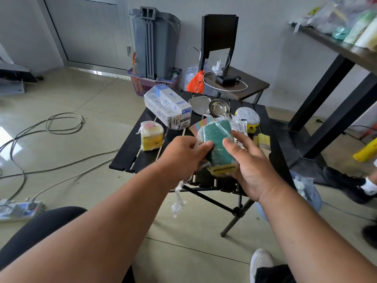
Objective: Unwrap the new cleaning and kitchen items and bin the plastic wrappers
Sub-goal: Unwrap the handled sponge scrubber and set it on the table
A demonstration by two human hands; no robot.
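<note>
Head view: right hand grips the green scouring-pad pack above the worktop, steadying it. Left hand pinches the clear wrapper, probably to peel it; a loose strip dangles below.

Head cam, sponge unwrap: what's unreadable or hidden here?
- Sponge pack: lower edge and sides covered by left hand and right hand.
- Boxed pack: label print too small to read.
- Bagged items on side table: blurred, cut off by the frame's right edge.
</note>
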